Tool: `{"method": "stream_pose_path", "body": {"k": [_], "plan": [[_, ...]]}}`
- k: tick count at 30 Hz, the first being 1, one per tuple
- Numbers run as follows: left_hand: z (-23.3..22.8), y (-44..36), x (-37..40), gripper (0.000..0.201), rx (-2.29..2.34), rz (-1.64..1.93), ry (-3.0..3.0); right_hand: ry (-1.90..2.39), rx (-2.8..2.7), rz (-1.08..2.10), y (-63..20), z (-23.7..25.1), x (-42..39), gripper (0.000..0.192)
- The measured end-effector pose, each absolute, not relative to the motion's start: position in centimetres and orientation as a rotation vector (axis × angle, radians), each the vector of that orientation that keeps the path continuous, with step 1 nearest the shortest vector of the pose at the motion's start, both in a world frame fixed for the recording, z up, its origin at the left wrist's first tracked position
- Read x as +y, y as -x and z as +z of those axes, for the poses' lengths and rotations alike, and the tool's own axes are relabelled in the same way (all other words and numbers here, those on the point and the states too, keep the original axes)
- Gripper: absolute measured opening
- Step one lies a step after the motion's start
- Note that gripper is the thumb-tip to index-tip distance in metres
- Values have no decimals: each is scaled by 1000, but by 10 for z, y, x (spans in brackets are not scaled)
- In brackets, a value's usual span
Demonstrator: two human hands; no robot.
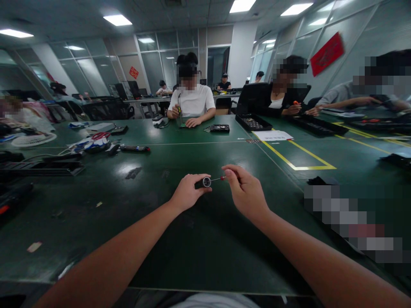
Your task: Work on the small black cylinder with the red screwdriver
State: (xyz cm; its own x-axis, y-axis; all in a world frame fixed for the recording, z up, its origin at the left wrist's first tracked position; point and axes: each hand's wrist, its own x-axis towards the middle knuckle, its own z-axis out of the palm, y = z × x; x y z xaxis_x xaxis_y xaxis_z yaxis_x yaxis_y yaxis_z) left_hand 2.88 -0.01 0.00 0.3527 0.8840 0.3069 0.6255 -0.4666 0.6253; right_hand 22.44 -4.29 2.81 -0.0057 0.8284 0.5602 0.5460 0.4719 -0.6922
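Observation:
My left hand (187, 192) is closed around a small black cylinder (206, 182), gripped between thumb and fingers. A round, silver-rimmed end of the cylinder faces me. Between thumb and fingertips, my right hand (246, 188) pinches a thin screwdriver (222, 178) with a red part near the fingers. Its metal shaft points left and its tip is at the cylinder's side; whether the two touch I cannot tell. Most of the screwdriver's handle is hidden in the fingers. Both hands are above the green tabletop (160, 239).
Red-handled scissors (101, 136) and a dark tool (135, 149) lie at the left. A black tray (253, 122) and a white paper (272, 135) are at the back right, near yellow tape (313, 168). Across the table sits a person in a white shirt (195, 102).

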Motion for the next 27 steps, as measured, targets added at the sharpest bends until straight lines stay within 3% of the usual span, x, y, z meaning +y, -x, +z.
{"method": "stream_pose_path", "body": {"k": [9, 15, 27], "plan": [[-4, -26, 3, 41, 1308, 877, -2258, 1194, -1571, 477, -225, 18, -37, 25], [2, -22, 6, 40, 1265, 884, -2451, 1070, -1064, 954, -230, 17, -20, 28], [-2, -23, 6, 41, 1229, 904, -2383, 1150, -1333, 624, -228, 19, -30, 27]]}}
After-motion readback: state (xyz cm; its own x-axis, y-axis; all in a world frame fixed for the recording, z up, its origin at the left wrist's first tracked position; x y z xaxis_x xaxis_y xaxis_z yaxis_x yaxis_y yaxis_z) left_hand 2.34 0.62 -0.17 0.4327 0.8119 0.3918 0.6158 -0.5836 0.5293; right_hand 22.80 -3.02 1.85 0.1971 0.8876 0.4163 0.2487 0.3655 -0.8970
